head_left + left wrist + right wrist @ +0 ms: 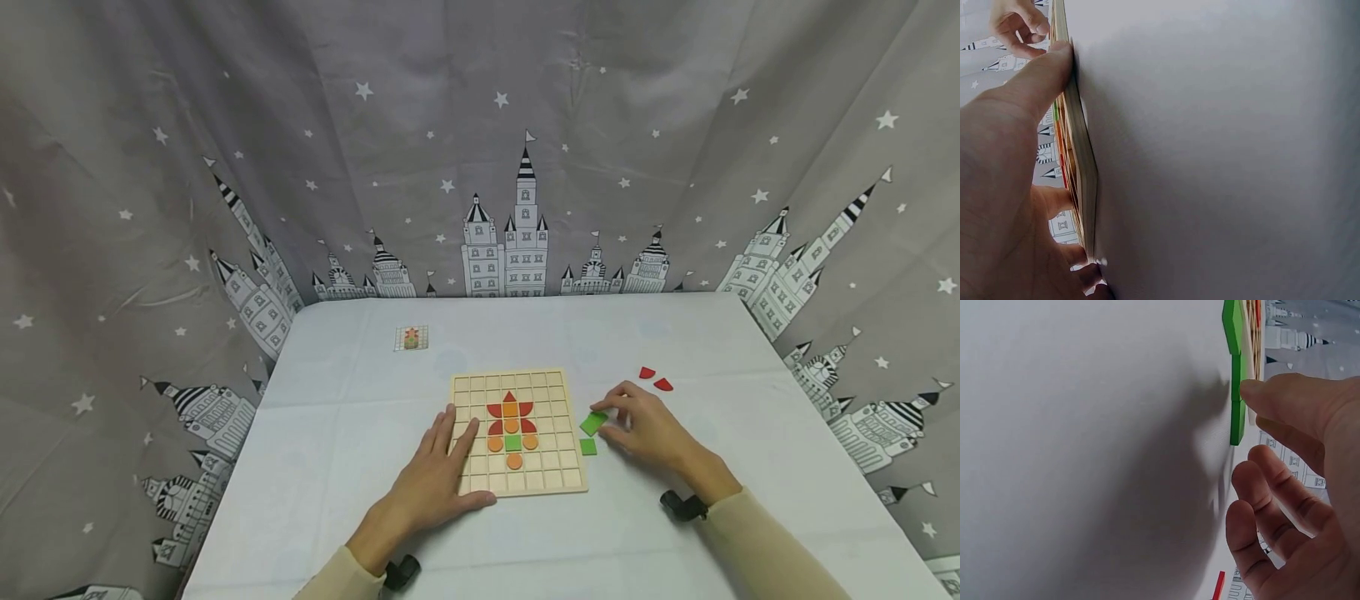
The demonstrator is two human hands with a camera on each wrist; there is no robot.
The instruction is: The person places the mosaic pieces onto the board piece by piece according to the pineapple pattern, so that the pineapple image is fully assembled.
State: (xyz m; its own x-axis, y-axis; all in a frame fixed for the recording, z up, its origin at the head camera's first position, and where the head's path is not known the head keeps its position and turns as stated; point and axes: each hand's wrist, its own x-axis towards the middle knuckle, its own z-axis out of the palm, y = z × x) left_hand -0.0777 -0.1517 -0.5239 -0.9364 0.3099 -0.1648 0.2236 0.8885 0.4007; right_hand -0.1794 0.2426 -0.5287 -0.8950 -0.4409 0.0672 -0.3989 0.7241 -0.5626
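Observation:
A square wooden grid board (558, 475) lies on the table, bearing a figure of red, orange and green pieces. My left hand (427, 487) rests at its near-left corner, fingers spread along the left side and thumb against the near edge. Just right of the board, my right hand (645, 429) pinches a green tile (593, 423) between thumb and index finger, low at the table. Beside it lies another green tile (588, 447). In the right wrist view the thumb touches a green tile (1236, 378) in a row; the index fingertip is partly hidden.
Two red quarter-round pieces (663, 384) lie beyond my right hand. A small pattern card (412, 337) with a similar figure sits at the far left of the white table (337, 467). A grey curtain (420, 167) printed with castles and stars hangs behind.

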